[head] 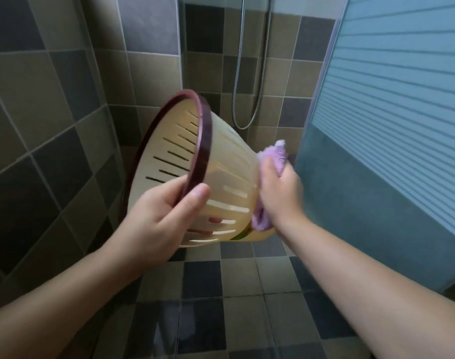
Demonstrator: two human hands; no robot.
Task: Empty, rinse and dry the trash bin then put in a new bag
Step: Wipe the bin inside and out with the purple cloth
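Observation:
A cream plastic trash bin [229, 161] with slotted sides and a dark purple rim is held on its side in the air, its mouth facing left. My left hand [166, 211] grips the rim at its lower edge, thumb outside and fingers inside the bin. My right hand [280, 193] holds a lilac cloth [274, 156] bunched against the bin's base. The bottom of the bin is hidden behind the cloth and hand.
I stand in a tiled shower corner with brown and grey wall tiles. A metal shower hose [244, 73] hangs on the far wall. A frosted blue glass door [392, 125] stands at the right. The checked floor [247, 294] below looks wet.

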